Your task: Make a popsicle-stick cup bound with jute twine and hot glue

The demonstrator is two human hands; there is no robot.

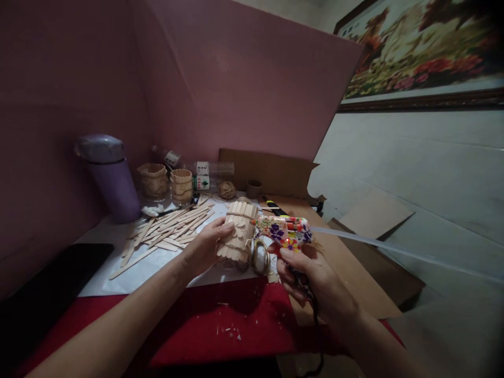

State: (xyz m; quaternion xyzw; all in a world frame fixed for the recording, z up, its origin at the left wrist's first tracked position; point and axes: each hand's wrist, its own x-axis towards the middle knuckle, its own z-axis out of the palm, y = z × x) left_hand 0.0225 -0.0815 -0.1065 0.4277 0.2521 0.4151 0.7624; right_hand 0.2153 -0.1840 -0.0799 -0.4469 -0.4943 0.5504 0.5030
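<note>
My left hand [207,245] grips a small barrel-shaped holder made of popsicle sticks [239,231], tilted on its side above the table. My right hand [311,278] is wrapped round the handle of a flower-patterned hot glue gun [284,232]. Its nozzle touches the holder's upper rim, and a clear glue stick [394,251] juts out behind it to the right. A coil of twine [260,257] lies just under the holder. A black cord hangs from the gun below my right wrist.
Several loose popsicle sticks [167,231] lie on white paper [134,273]. Behind them stand a purple flask [110,176], two finished stick cups [167,184], a twine ball [227,189] and a small brown pot [254,188]. Cardboard sheets [354,262] lie to the right, red cloth [212,325] in front.
</note>
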